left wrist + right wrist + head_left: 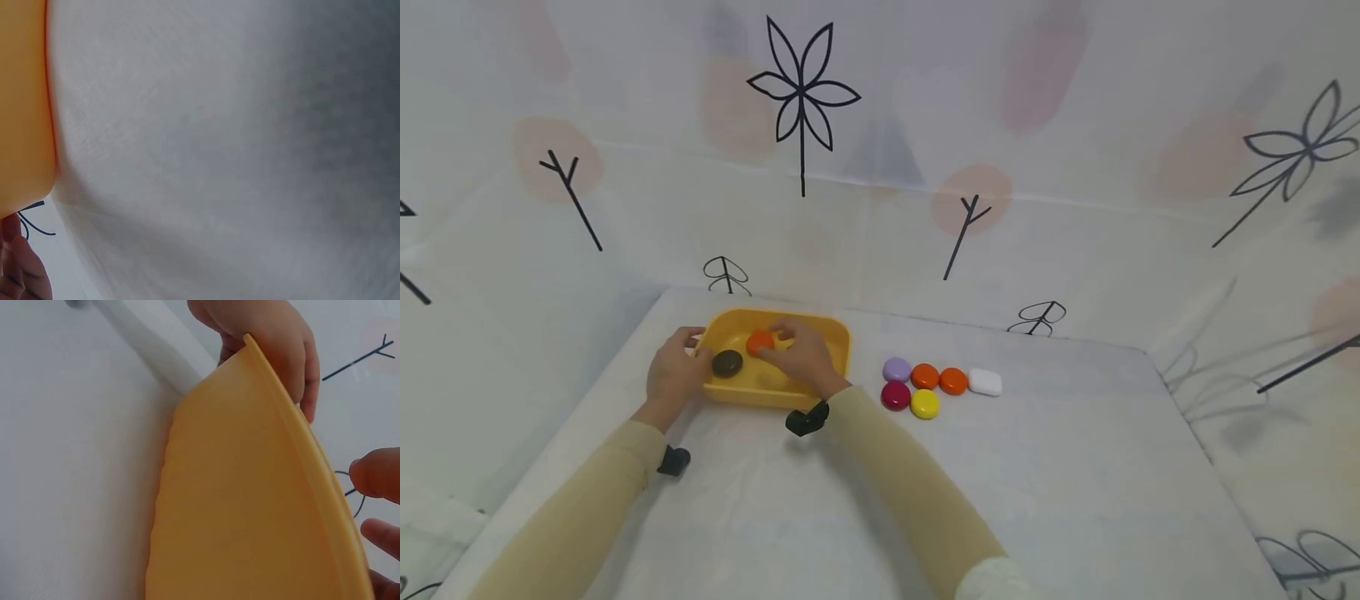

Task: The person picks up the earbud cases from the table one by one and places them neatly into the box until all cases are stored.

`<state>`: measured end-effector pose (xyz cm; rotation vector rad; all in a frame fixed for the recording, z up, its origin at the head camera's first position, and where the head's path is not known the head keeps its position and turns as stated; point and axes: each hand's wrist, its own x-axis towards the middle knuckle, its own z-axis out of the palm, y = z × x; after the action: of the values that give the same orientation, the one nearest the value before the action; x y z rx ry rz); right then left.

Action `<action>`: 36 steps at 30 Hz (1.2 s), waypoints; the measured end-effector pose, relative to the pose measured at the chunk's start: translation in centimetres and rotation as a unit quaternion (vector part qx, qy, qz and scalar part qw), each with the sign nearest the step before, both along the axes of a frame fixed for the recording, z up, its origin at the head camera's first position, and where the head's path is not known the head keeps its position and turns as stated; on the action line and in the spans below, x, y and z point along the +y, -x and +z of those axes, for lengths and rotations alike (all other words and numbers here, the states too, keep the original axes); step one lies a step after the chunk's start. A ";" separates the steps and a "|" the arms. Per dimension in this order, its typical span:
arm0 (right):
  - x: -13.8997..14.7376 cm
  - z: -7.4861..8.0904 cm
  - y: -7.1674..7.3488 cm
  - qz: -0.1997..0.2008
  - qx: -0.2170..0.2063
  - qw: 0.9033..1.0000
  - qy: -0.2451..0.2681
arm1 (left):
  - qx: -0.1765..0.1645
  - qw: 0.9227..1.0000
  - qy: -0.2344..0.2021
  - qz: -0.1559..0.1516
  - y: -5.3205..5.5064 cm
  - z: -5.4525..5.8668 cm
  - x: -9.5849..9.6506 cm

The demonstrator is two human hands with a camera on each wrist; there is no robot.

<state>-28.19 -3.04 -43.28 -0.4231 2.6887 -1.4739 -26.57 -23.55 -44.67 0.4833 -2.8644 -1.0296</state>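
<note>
A yellow rectangular tray (752,394) stands at the far left of the table. My left hand (674,371) grips its left end, with the thumb at the rim; in the right wrist view that hand (275,344) wraps over the tray corner. Inside the tray lie a glossy orange round piece (760,342) and a dark brown round piece (727,363). My right hand (805,357) reaches over the front wall, its thumb and fingertips right at the orange piece's right edge. In the right wrist view, these fingers (378,475) are spread apart with a visible gap; the tray wall hides the pieces.
Right of the tray lie a lilac piece (897,370), two orange pieces, a white rounded rectangular piece (985,382), a crimson piece (896,396) and a yellow piece (925,404), close together. A patterned cloth wall (880,233) stands behind the white table (1060,483).
</note>
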 end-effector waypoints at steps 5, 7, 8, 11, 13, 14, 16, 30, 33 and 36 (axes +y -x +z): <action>-0.6 -0.2 0.3 -0.003 0.000 1.000 -0.008 | 0.001 1.000 0.000 0.000 0.1 -0.3 -0.1; -0.7 -0.3 0.5 -0.008 -0.001 1.000 -0.013 | 0.004 1.000 0.003 -0.001 0.1 -0.2 0.0; -0.8 -0.3 0.6 -0.011 -0.001 1.000 -0.014 | 0.006 1.000 0.004 -0.002 0.1 -0.1 0.1; -1.2 -0.3 0.8 -0.021 -0.001 1.000 -0.013 | 0.007 1.000 0.005 -0.002 0.0 0.2 0.2; -1.6 -0.3 0.9 -0.026 0.000 1.000 -0.014 | 0.009 1.000 0.005 -0.001 0.0 0.3 0.2; -1.8 -0.4 1.0 -0.028 0.001 0.999 -0.018 | 0.009 1.000 0.005 -0.001 0.0 0.3 0.2; -2.0 -0.5 1.2 -0.031 0.000 0.999 -0.025 | 0.007 1.000 0.007 0.001 0.0 0.3 0.3; -3.2 -1.6 2.7 -0.065 0.001 0.994 -0.082 | 0.014 1.000 0.003 -0.004 -0.6 0.4 0.3; -3.3 -1.9 2.8 -0.069 0.010 0.994 -0.085 | 0.017 1.000 0.004 -0.007 -0.6 0.3 0.1; -3.2 -2.2 2.9 -0.067 0.023 0.994 -0.089 | 0.016 1.000 0.004 -0.007 -0.4 0.2 0.1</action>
<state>-31.11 -6.26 -45.52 -0.2753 2.9048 -1.2527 -26.17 -23.45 -44.43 0.4438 -2.8464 -1.0180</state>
